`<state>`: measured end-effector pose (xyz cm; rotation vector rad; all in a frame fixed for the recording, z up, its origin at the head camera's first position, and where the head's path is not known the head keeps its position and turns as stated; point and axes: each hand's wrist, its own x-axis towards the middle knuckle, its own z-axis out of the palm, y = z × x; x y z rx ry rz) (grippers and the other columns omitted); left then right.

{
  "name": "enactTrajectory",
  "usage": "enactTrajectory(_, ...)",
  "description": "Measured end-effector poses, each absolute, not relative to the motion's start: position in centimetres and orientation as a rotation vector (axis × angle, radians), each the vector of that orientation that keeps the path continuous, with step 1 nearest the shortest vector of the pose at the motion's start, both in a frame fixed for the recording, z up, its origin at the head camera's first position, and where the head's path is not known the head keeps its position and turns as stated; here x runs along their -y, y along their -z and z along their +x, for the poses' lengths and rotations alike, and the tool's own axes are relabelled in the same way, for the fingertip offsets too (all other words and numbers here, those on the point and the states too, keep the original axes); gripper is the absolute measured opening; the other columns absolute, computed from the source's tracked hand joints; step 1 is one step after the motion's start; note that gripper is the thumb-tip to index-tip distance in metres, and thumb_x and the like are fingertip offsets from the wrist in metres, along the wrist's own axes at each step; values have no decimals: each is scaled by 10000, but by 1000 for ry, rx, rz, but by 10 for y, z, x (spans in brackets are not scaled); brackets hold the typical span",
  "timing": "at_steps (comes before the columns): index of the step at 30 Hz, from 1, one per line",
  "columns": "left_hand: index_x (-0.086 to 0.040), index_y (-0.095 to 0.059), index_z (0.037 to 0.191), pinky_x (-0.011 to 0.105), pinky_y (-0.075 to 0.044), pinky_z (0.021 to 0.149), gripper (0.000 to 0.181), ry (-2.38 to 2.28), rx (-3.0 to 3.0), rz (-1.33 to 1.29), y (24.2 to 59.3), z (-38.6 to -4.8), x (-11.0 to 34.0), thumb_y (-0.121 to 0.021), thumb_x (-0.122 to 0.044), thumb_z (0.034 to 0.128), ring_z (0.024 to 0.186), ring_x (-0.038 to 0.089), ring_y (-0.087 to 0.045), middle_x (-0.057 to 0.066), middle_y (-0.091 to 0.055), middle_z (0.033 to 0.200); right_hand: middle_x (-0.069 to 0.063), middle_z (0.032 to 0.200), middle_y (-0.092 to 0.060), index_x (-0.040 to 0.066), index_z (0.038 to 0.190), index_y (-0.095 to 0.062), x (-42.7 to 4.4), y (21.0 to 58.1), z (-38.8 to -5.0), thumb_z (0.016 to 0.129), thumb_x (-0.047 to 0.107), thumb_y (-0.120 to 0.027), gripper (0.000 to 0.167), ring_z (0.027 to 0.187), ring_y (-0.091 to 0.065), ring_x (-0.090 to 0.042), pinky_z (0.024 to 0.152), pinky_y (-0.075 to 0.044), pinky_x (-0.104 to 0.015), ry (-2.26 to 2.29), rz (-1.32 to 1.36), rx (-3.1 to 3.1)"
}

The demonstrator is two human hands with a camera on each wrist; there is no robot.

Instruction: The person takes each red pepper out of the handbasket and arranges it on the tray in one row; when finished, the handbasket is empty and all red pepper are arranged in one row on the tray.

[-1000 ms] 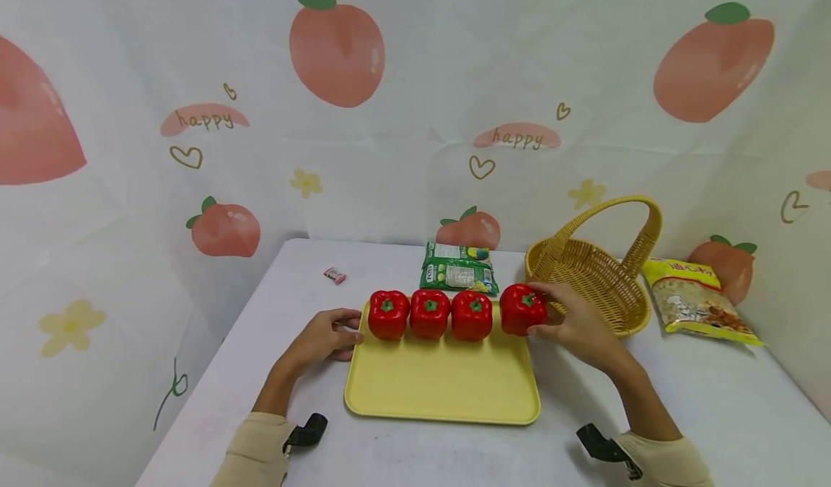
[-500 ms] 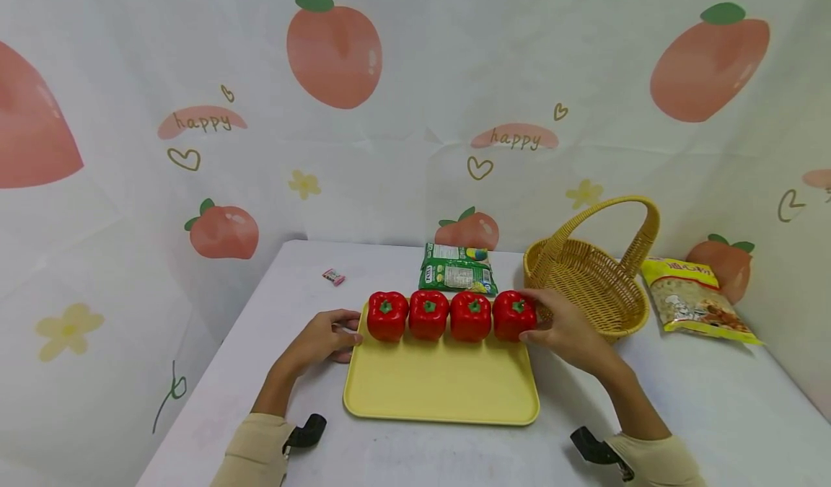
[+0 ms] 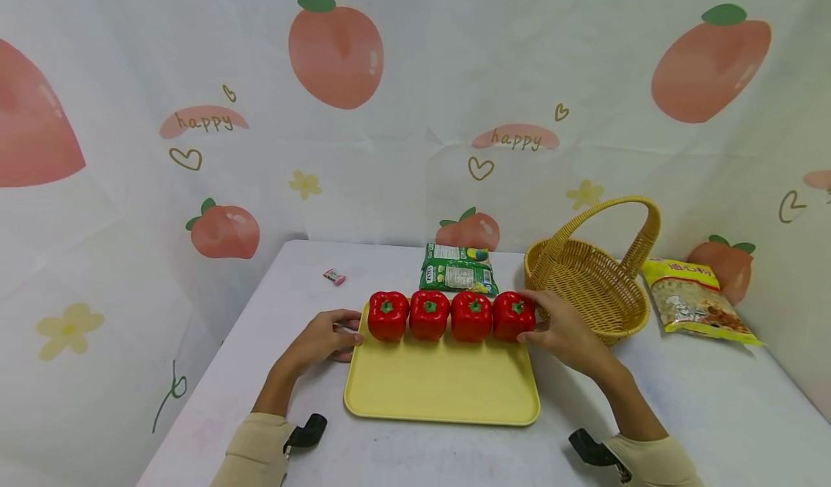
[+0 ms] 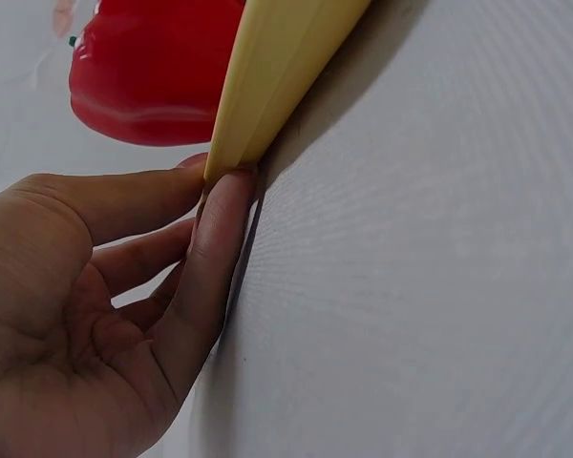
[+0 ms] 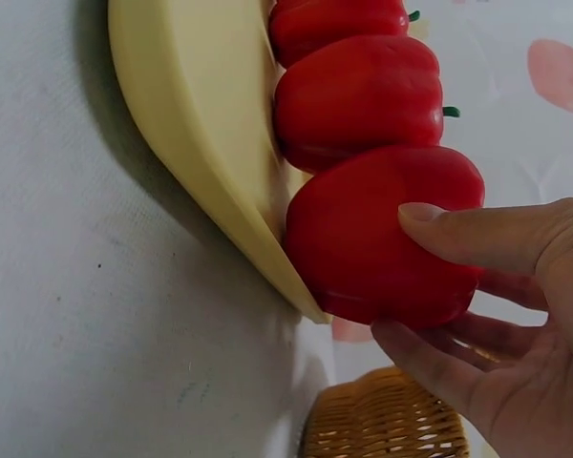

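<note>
Several red bell peppers stand in a row along the far side of a yellow tray (image 3: 441, 382). My right hand (image 3: 565, 334) holds the rightmost bell pepper (image 3: 513, 317), which sits at the tray's far right corner beside its neighbour (image 3: 471, 317). In the right wrist view the thumb lies on that pepper's side and the fingers reach round its other side. At the tray's left edge, my left hand (image 3: 321, 339) pinches the rim, thumb above and a finger underneath, as the left wrist view shows. The leftmost bell pepper (image 4: 158, 72) is close to that thumb.
Behind the tray lies a green packet (image 3: 458, 269). A yellow wicker basket (image 3: 591, 285) with a tall handle stands just beyond my right hand, and a yellow food bag (image 3: 697, 299) lies right of it. A small pink-wrapped sweet (image 3: 334, 276) is at the back left.
My right hand has moved left with the rightmost bell pepper, closing the gap to the neighbouring one, and then stays almost still. The left hand keeps its place on the tray.
</note>
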<state>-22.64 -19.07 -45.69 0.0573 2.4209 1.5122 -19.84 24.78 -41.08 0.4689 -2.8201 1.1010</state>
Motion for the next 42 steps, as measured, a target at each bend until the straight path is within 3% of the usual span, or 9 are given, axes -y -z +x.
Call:
enactTrajectory(8, -5, -617, 1424, 344, -667, 769, 520, -1510, -2428, 59, 457, -227, 191, -776, -105, 939, 941, 196, -706, 120, -673, 1217, -233, 1362, -616, -10, 1442, -588, -246, 410, -198, 832, 61, -890, 684, 1222, -602, -411, 988, -584, -593, -1088, 497, 2809)
enactTrajectory(30, -10, -619, 1422, 339, -666, 772, 521, -1508, -2442, 42, 457, -227, 191, -778, -110, 935, 946, 195, -707, 117, -673, 1213, -252, 1441, -582, -18, 1473, -549, -248, 408, -198, 844, 101, -892, 726, 1308, -559, -455, 1037, -547, -635, -1118, 479, 2809)
enactTrajectory(35, -4, -621, 1416, 344, -667, 765, 518, -1510, -2439, 42, 456, -228, 189, -781, -107, 935, 946, 202, -709, 130, -674, 1217, -267, 1435, -584, -49, 1469, -538, -254, 401, -196, 848, 76, -883, 721, 1318, -561, -480, 984, -580, -599, -1147, 522, 2757)
enactTrajectory(42, -9, -608, 1434, 336, -665, 798, 524, -1470, -2432, 91, 451, -225, 188, -765, -159, 957, 984, 202, -701, 122, -668, 1225, -235, 1428, -597, 19, 1475, -565, -274, 382, -183, 917, 197, -846, 649, 1303, -577, -423, 939, -606, -589, -952, 463, 2740)
